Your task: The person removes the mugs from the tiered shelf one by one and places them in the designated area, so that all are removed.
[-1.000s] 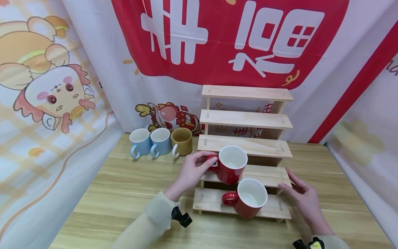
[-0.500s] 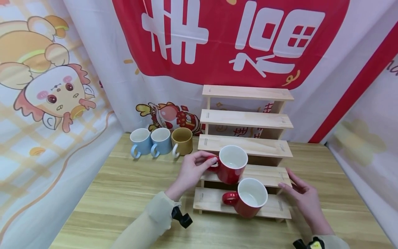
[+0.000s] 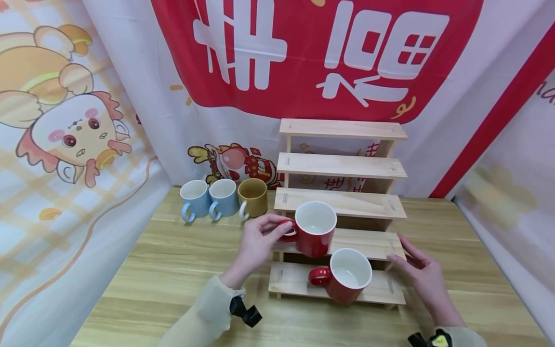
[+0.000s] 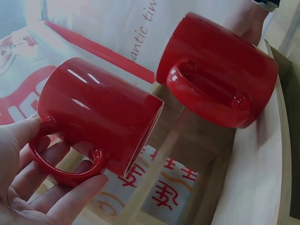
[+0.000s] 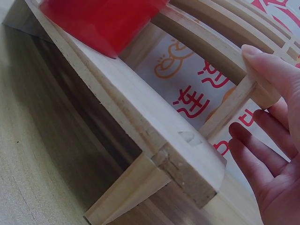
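Note:
My left hand (image 3: 256, 241) grips the handle of a red mug (image 3: 313, 241), white inside, at the second step from the bottom of a light wooden tiered rack (image 3: 340, 205). In the left wrist view, thumb and fingers close around that handle. Whether the mug's base touches the step is hidden. Another red mug (image 3: 344, 284) stands on the lowest step, handle to the left; in the left wrist view this second mug (image 4: 220, 70) is at the upper right. My right hand (image 3: 422, 277) holds the right end of the second step, thumb at its front edge.
At the table's back left, two light blue mugs (image 3: 198, 205) (image 3: 225, 205) and a mustard mug (image 3: 253, 195) with a white handle stand in a row. Printed cloth (image 3: 243, 120) hangs behind and beside the wooden table (image 3: 173, 270). The rack's upper steps rise toward the cloth.
My left hand and the red mug it holds have shifted slightly left along the second step. My right hand keeps its place on the rack, and the view has shifted a little.

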Available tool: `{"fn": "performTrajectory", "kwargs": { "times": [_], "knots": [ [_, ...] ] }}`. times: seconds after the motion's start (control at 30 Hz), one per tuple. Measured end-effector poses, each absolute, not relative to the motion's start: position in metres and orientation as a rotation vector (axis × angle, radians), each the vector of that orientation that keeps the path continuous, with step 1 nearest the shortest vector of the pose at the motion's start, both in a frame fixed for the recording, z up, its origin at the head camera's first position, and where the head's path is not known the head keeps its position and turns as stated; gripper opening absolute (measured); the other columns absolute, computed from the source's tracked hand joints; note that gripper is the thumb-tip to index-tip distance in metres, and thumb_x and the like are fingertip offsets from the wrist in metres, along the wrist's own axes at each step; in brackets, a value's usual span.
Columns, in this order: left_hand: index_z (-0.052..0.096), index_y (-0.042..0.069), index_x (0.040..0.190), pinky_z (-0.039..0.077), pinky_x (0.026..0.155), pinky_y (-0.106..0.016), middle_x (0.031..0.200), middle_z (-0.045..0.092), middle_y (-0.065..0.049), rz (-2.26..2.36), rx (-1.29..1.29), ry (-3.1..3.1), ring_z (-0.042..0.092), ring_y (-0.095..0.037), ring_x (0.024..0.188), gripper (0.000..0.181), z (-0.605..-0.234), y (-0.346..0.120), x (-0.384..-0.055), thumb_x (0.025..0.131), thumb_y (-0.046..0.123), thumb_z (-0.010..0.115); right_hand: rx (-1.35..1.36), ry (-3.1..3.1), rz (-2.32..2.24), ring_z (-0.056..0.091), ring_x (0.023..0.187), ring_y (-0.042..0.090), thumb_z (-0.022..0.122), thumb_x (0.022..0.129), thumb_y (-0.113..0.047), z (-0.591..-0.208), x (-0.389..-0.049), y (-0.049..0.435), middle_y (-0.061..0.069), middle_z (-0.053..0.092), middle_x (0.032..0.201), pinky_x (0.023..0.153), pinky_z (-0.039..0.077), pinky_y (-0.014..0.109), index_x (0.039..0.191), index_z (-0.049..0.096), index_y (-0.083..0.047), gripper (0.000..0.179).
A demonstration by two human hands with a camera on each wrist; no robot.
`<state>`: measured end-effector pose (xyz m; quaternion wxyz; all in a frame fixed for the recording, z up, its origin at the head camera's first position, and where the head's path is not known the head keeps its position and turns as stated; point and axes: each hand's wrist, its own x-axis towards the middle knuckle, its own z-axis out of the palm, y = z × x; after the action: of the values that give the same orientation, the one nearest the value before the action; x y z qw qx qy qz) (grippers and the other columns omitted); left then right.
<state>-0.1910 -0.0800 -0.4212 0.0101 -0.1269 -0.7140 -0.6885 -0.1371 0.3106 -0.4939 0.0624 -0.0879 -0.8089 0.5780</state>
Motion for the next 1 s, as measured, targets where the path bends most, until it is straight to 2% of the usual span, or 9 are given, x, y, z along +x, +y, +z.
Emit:
{"fn": "performTrajectory", "kwargs": {
  "times": [0.23,0.4,0.6,0.77,1.0],
  "knots": [
    [0.073,0.005,0.111,0.062,0.079,-0.042,0.109,0.074,-0.011,-2.24,-0.35,-2.098,0.072,-0.035,0.099,0.021,-0.414,-0.099,-0.18,0.094,0.017,0.076,-0.262,-2.444,1.733,0.053,0.114,-0.01,0.077,0.094,-0.035,-0.491,-0.137,0.311,0.007,0.039,0.157,0.087,0.047,0.008,0.155,0.043,-0.019,0.071],
    [0.072,0.0,0.111,0.062,0.076,-0.042,0.109,0.074,-0.015,-2.189,-0.295,-2.053,0.07,-0.042,0.1,0.02,-0.413,-0.119,-0.176,0.095,0.01,0.074,-0.242,-2.432,1.727,0.054,0.111,-0.012,0.077,0.094,-0.031,-0.493,-0.138,0.311,0.004,0.041,0.156,0.087,0.048,0.009,0.154,0.045,-0.017,0.07],
    [0.069,-0.005,0.114,0.062,0.076,-0.041,0.11,0.074,-0.016,-2.101,-0.19,-2.025,0.072,-0.033,0.099,0.021,-0.411,-0.148,-0.17,0.097,0.008,0.071,-0.244,-2.427,1.724,0.053,0.113,-0.012,0.077,0.094,-0.03,-0.493,-0.137,0.311,0.006,0.04,0.156,0.088,0.047,0.008,0.153,0.045,-0.017,0.069],
    [0.069,-0.005,0.115,0.061,0.077,-0.039,0.109,0.075,-0.011,-2.031,-0.093,-2.008,0.074,-0.026,0.098,0.025,-0.411,-0.172,-0.17,0.097,0.013,0.071,-0.233,-2.436,1.706,0.051,0.118,-0.01,0.078,0.093,-0.03,-0.493,-0.138,0.312,0.007,0.042,0.155,0.089,0.046,0.008,0.153,0.045,-0.017,0.069],
    [0.07,-0.005,0.116,0.061,0.076,-0.039,0.108,0.076,-0.01,-1.978,0.024,-1.93,0.073,-0.03,0.099,0.029,-0.421,-0.206,-0.17,0.095,0.015,0.074,-0.206,-2.405,1.735,0.051,0.118,-0.011,0.079,0.092,-0.025,-0.493,-0.138,0.311,0.006,0.044,0.153,0.09,0.045,0.008,0.152,0.047,-0.014,0.069]
  ]
}}
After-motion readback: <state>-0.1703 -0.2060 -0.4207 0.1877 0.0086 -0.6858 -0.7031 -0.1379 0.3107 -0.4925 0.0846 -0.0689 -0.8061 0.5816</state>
